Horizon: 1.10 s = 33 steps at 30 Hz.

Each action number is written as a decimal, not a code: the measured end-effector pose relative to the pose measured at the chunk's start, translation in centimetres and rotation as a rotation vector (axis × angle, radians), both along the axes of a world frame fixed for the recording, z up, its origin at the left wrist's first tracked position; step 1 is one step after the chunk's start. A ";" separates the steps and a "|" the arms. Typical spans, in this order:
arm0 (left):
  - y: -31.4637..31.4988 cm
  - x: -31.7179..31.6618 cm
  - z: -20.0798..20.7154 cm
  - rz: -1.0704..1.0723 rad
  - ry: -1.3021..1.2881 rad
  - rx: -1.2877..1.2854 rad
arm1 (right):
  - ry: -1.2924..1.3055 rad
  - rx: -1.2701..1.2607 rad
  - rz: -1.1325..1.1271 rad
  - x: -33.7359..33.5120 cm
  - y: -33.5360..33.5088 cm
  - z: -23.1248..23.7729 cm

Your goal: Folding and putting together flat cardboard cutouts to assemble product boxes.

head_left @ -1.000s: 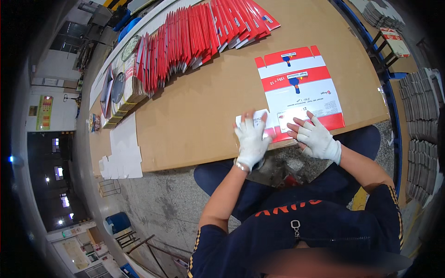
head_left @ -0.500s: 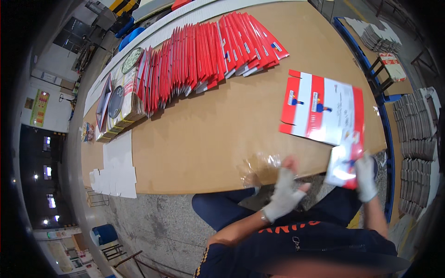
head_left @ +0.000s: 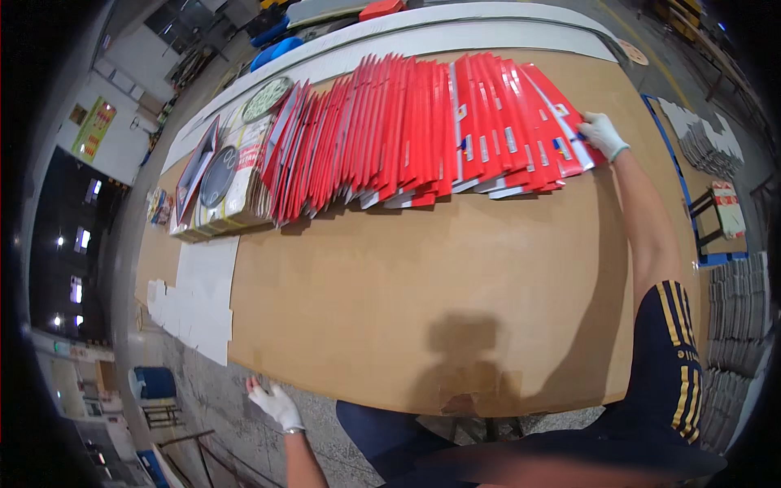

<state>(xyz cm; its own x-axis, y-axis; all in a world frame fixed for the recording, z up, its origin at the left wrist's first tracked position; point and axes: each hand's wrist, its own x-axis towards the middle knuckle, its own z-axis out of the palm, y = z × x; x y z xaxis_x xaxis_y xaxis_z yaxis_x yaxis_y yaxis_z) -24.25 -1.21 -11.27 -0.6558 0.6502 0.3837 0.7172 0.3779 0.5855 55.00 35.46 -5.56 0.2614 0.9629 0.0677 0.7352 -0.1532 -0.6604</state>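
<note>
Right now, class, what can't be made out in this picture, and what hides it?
- Head view: red-and-white flat cardboard cartons, faces mostly hidden by overlapping neighbours.
- Head view: bare left forearm, cut off by the lower edge.
- Head view: navy-blue trouser leg, partly hidden beneath the brown cardboard-covered tabletop.

A: First entry?
B: One right hand (head_left: 602,137) in a white knitted glove: far right, fingers bent in a grip, knuckles toward the far side.
A: Its arm?
B: Right forearm (head_left: 649,215), bare, outstretched from near to far. Above it, one short navy fabric sleeve with gold stripes (head_left: 674,366), near right.
A: Second entry?
B: One left hand (head_left: 277,406), white knitted glove, bare fingertips: near left, fingers loosely extended, holding nothing.
A: And its arm?
B: Left forearm (head_left: 304,465), bare, partly shown, entering at the near edge. Hands well apart.
</note>
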 end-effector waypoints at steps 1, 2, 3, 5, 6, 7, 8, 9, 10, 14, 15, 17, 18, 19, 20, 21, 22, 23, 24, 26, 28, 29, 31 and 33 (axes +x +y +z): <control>-1.9 -2.5 0.3 0.137 0.166 -0.091 | 0.217 -0.038 0.094 -4.2 1.9 -0.9; -2.7 -5.1 -0.2 0.149 0.209 -0.129 | -0.021 0.141 0.271 -6.0 1.8 -1.3; -3.6 -7.5 0.5 0.200 0.260 -0.180 | 0.432 0.104 0.508 -8.8 -0.2 -1.0; -2.5 -9.8 2.6 0.199 0.303 -0.078 | 0.869 0.091 0.311 -11.3 -5.6 -0.7; 0.8 -10.3 1.7 0.247 0.240 -0.047 | 0.849 -0.015 0.161 -3.0 -5.9 -3.7; 2.0 -14.6 0.3 0.348 0.181 -0.052 | 0.756 0.105 0.057 4.8 -6.5 -7.5; 7.6 -9.2 1.6 0.361 -0.113 -0.161 | 0.023 0.306 -0.077 10.2 -11.1 -7.0; 6.6 -15.1 -0.3 0.394 -0.236 0.041 | 0.643 0.366 -0.031 15.3 -12.0 -7.8; 7.7 -14.0 0.8 0.431 -0.389 0.015 | 0.506 0.310 -0.165 12.6 -14.6 -9.2; 7.3 -22.0 2.7 0.460 -0.824 0.328 | 0.079 0.139 -0.153 7.7 -20.1 -10.6; 7.5 -23.5 2.6 0.405 -0.946 0.391 | 0.081 0.144 -0.142 6.8 -20.6 -11.1; 10.0 -24.1 2.2 0.359 -0.965 0.510 | 0.024 0.095 -0.194 5.9 -22.1 -10.6; 10.6 -25.1 2.0 0.352 -0.927 0.527 | 0.019 0.104 -0.192 5.5 -22.4 -10.6; 11.2 -26.1 1.9 0.348 -0.888 0.542 | 0.018 0.108 -0.179 5.1 -22.6 -10.7; 11.6 -27.3 2.0 0.350 -0.893 0.548 | 0.019 0.111 -0.165 4.7 -22.4 -10.9; 11.6 -28.6 2.1 0.319 -0.876 0.553 | 0.014 0.110 -0.162 4.3 -22.3 -10.9; 11.3 -29.6 1.9 0.289 -0.856 0.558 | -0.004 0.091 -0.118 4.0 -22.2 -11.0; 10.8 -30.2 1.6 0.295 -0.855 0.558 | -0.021 0.072 -0.073 3.6 -22.1 -11.2; 12.0 -29.1 1.3 0.295 -0.874 0.503 | -0.046 0.073 -0.088 3.8 -22.8 -10.3; 13.0 -27.7 1.7 0.264 -0.942 0.496 | 0.147 0.064 -0.165 3.0 -22.6 -9.5; 11.8 -27.8 2.1 0.226 -0.946 0.509 | 0.200 0.062 -0.134 -0.7 -21.5 -9.4; 11.1 -28.0 2.2 0.188 -0.949 0.520 | 0.253 0.059 -0.102 -4.2 -20.9 -8.9; 10.6 -27.1 1.5 0.140 -0.974 0.564 | 0.194 0.113 0.056 -10.9 -20.2 -7.3; 9.8 -26.7 0.8 0.095 -0.985 0.614 | 0.129 0.069 0.256 -17.3 -19.7 -5.4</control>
